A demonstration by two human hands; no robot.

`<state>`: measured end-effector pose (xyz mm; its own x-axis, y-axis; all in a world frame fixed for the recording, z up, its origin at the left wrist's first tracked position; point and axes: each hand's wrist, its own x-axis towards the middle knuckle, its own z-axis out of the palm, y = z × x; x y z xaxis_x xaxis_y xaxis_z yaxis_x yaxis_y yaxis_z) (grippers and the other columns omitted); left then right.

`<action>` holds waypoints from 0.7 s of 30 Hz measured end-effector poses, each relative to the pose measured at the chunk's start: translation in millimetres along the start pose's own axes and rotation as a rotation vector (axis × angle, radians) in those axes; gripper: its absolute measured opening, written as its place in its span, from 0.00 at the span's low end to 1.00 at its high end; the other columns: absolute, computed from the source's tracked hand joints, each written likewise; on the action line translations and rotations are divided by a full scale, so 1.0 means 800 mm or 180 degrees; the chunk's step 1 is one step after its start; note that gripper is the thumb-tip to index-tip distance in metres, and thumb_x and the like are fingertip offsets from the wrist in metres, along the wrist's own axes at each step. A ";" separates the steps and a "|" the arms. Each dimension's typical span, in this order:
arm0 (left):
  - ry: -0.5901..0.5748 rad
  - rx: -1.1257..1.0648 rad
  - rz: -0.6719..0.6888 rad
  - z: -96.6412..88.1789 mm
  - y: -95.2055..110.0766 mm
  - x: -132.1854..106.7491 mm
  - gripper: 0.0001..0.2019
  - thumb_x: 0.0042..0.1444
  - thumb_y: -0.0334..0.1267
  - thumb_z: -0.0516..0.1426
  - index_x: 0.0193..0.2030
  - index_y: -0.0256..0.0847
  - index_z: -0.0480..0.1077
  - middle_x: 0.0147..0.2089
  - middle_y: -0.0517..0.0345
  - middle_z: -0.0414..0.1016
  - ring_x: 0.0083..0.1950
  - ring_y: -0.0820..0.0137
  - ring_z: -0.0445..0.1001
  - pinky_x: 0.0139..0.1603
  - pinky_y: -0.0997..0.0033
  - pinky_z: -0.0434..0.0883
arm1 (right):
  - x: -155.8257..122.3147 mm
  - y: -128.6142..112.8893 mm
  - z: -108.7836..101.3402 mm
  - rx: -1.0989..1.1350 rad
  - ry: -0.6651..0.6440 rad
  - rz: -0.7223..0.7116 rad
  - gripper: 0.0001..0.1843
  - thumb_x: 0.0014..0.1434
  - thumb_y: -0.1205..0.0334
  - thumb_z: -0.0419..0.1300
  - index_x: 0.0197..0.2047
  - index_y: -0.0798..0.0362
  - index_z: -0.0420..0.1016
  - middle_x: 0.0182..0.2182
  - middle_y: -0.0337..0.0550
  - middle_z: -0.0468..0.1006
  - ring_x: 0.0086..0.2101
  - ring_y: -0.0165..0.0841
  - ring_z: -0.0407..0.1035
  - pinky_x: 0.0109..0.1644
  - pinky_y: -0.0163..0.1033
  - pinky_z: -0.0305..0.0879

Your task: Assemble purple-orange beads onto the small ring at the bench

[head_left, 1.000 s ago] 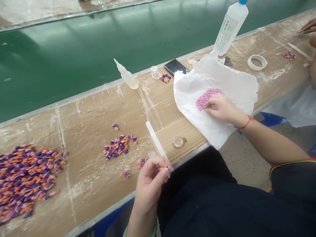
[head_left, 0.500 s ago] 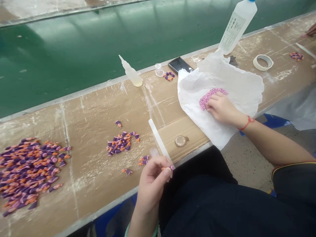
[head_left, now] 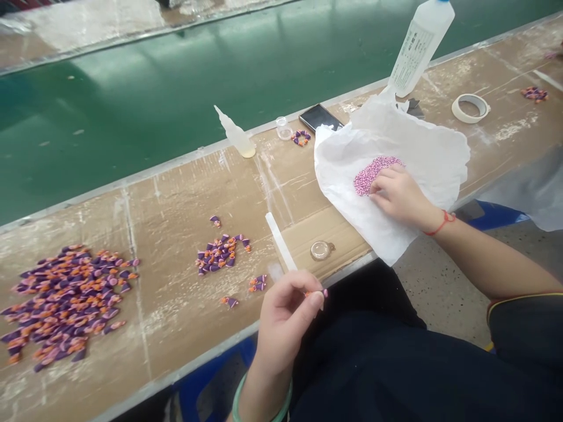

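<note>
My left hand (head_left: 285, 319) is closed in a pinch at the table's front edge, its thumb and finger on a small pink-and-orange clay piece (head_left: 325, 292). Most of that piece is hidden by the fingers. Over the white paper (head_left: 422, 149), my right hand (head_left: 402, 196) has its fingertips drawn together at the near edge of a pile of tiny pink and purple beads (head_left: 372, 176). Whatever is between those fingertips cannot be made out. Left of my left hand lie a few loose purple-and-orange pieces (head_left: 257, 283) and a small heap of them (head_left: 217, 254).
A large heap of purple-and-orange pieces (head_left: 74, 299) spreads at the left. Toward the back stand a squeeze bottle (head_left: 237, 136), a small clear container (head_left: 284, 128), a phone (head_left: 320, 118) and a tall white bottle (head_left: 417, 50). A tape roll (head_left: 457, 108) lies right; a round clear-topped disc (head_left: 321, 250) sits in front.
My left hand has shifted slightly right and up with the small piece still pinched. My right hand stays at the beads with little change. The camera view has tilted a little.
</note>
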<state>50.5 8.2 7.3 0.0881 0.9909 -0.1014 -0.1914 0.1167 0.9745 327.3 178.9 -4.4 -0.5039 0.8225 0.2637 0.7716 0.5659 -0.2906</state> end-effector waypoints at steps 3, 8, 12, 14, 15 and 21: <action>0.0021 -0.0022 -0.0069 0.001 -0.002 -0.003 0.09 0.59 0.43 0.63 0.33 0.40 0.73 0.29 0.57 0.73 0.26 0.74 0.65 0.27 0.74 0.63 | 0.001 0.001 0.003 -0.0007 -0.0049 0.0062 0.07 0.57 0.68 0.57 0.28 0.51 0.68 0.31 0.48 0.74 0.37 0.42 0.63 0.47 0.50 0.59; 0.0080 -0.0102 -0.0096 -0.003 -0.005 -0.008 0.07 0.60 0.40 0.63 0.34 0.40 0.73 0.29 0.58 0.73 0.26 0.75 0.65 0.26 0.76 0.62 | 0.004 0.002 0.005 -0.0060 -0.0090 -0.0033 0.08 0.57 0.69 0.56 0.26 0.52 0.67 0.30 0.48 0.74 0.36 0.41 0.60 0.45 0.49 0.59; 0.0082 -0.0107 -0.0123 -0.002 -0.005 -0.007 0.08 0.60 0.40 0.63 0.33 0.40 0.73 0.29 0.58 0.73 0.27 0.75 0.65 0.27 0.76 0.63 | 0.007 0.000 0.006 -0.0203 -0.0181 -0.0078 0.09 0.58 0.68 0.56 0.26 0.52 0.66 0.29 0.48 0.72 0.35 0.41 0.60 0.44 0.48 0.58; 0.0090 -0.0090 -0.0124 -0.001 -0.004 -0.006 0.09 0.60 0.42 0.63 0.33 0.40 0.73 0.28 0.58 0.73 0.26 0.75 0.65 0.27 0.75 0.63 | 0.007 -0.001 0.008 -0.0325 -0.0250 -0.0101 0.09 0.59 0.68 0.54 0.27 0.52 0.65 0.30 0.49 0.71 0.36 0.42 0.59 0.43 0.48 0.57; 0.0114 -0.0084 -0.0122 0.000 -0.004 -0.006 0.10 0.59 0.43 0.63 0.32 0.40 0.73 0.28 0.58 0.73 0.26 0.75 0.65 0.27 0.75 0.63 | 0.007 -0.001 0.009 -0.0381 -0.0278 -0.0112 0.09 0.59 0.69 0.53 0.28 0.52 0.66 0.30 0.50 0.70 0.36 0.42 0.58 0.42 0.48 0.57; 0.0137 -0.0062 -0.0100 0.003 0.000 -0.004 0.10 0.59 0.43 0.63 0.31 0.40 0.73 0.27 0.58 0.73 0.25 0.75 0.64 0.26 0.74 0.63 | 0.000 -0.011 0.004 -0.0382 -0.0200 -0.0196 0.09 0.61 0.70 0.50 0.30 0.51 0.64 0.31 0.50 0.68 0.36 0.42 0.58 0.44 0.49 0.57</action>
<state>52.7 4.5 7.9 0.0524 0.9887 -0.1407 -0.2083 0.1486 0.9667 319.1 173.9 -5.1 -0.5721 0.7906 0.2186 0.7775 0.6075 -0.1626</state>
